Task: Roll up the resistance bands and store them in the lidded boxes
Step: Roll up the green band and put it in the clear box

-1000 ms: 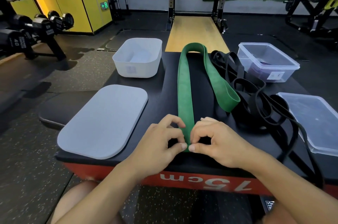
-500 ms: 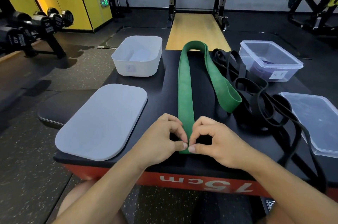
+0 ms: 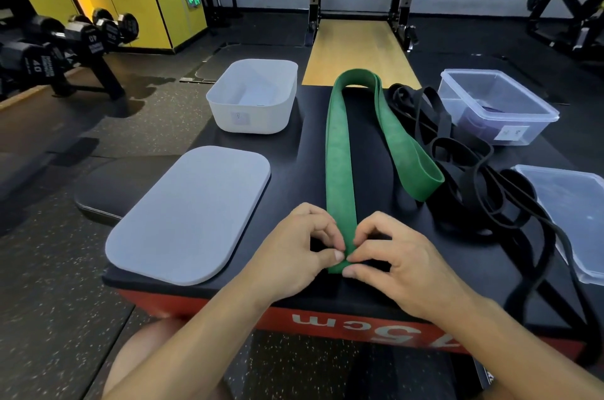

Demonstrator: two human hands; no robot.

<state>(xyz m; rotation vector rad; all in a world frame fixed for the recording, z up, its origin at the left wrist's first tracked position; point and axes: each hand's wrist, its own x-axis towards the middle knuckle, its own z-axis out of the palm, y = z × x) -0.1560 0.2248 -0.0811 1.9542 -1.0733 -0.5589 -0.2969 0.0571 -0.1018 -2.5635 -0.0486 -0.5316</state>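
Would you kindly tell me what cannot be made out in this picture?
Head view:
- Near end of green band: covered by left hand and right hand; any roll unseen.
- Clear lid: cut off by right edge.
- Labels on white box and clear box: too small to read.
- Black bands: tangle hides their number.

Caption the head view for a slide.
Left hand and right hand pinch the near end of the green band; white box and clear box stand open beyond.
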